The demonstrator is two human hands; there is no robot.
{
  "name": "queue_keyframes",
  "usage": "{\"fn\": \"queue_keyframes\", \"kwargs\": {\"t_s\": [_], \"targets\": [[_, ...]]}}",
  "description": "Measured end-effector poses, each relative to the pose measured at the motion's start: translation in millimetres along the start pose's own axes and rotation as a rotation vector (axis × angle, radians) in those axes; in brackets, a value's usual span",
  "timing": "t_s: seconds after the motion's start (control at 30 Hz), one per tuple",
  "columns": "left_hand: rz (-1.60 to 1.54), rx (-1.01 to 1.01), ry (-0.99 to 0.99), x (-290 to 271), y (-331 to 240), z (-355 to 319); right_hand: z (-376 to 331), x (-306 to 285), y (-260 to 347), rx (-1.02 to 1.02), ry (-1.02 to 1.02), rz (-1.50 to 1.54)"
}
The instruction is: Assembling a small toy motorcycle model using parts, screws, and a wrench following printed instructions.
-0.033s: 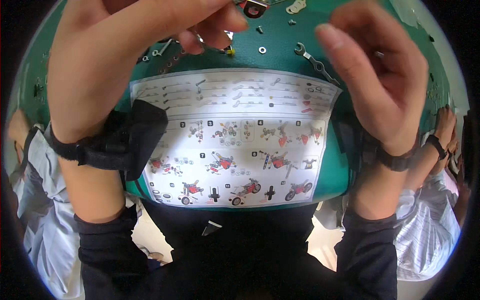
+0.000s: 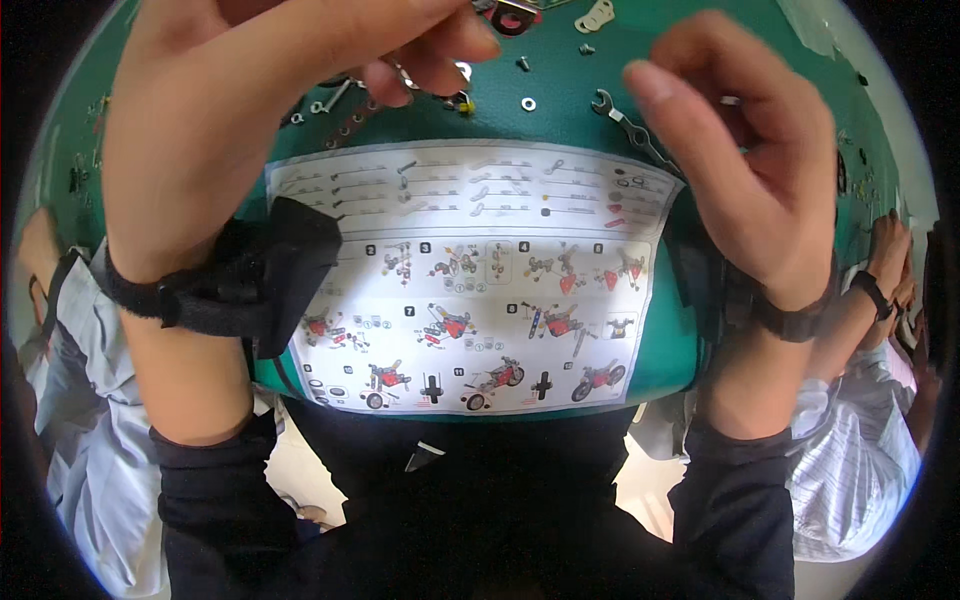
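In an apparent assembly step, a metal bracket (image 2: 514,18) sits just beside the left hand's (image 2: 230,110) fingertips, the right hand (image 2: 745,170) curls, neither grip is discernible, and the next move seemingly calls for alignment.

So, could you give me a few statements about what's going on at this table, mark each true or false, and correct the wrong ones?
1. A printed sheet lies on the green table. True.
2. The small wrench lies in the middle of the sheet. False: it lies on the table beyond the sheet's upper edge, near the right hand.
3. A small metal nut lies on the table. True.
4. Both wrists are bare. False: each has a black strap around it, the left strap and the right strap.
5. The sheet shows drawings of a motorbike. True.
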State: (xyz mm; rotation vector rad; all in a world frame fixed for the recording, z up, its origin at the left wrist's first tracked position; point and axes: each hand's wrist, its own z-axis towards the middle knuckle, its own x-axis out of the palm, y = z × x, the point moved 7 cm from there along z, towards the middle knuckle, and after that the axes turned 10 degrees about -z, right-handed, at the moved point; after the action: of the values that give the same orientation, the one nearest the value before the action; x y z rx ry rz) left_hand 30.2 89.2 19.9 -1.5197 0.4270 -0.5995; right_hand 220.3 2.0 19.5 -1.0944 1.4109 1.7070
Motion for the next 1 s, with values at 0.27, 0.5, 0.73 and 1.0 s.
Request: {"fn": "queue_keyframes", "kwargs": {"t_s": [0.27, 0.5, 0.73, 1.0], "targets": [[-0.016, -0.041, -0.014, 7.9, -2.3, -0.9, 7.3, 14.0, -2.7, -0.099, -0.045, -0.235], [0.088, -0.027, 0.027, 6.7, 6.4, -5.0, 9.7, 17.0, 9.0, -0.205, -0.183, -0.287], [-0.084, -0.128, 0.029, -2.0, 9.9, -2.3, 28.5, 37.7, 18.5, -0.248, -0.124, -0.053], [-0.124, -0.098, 0.082, -1.4, 2.9, 2.5, 40.9, 35.9, 11.7, -0.182, -0.200, -0.029]]}}
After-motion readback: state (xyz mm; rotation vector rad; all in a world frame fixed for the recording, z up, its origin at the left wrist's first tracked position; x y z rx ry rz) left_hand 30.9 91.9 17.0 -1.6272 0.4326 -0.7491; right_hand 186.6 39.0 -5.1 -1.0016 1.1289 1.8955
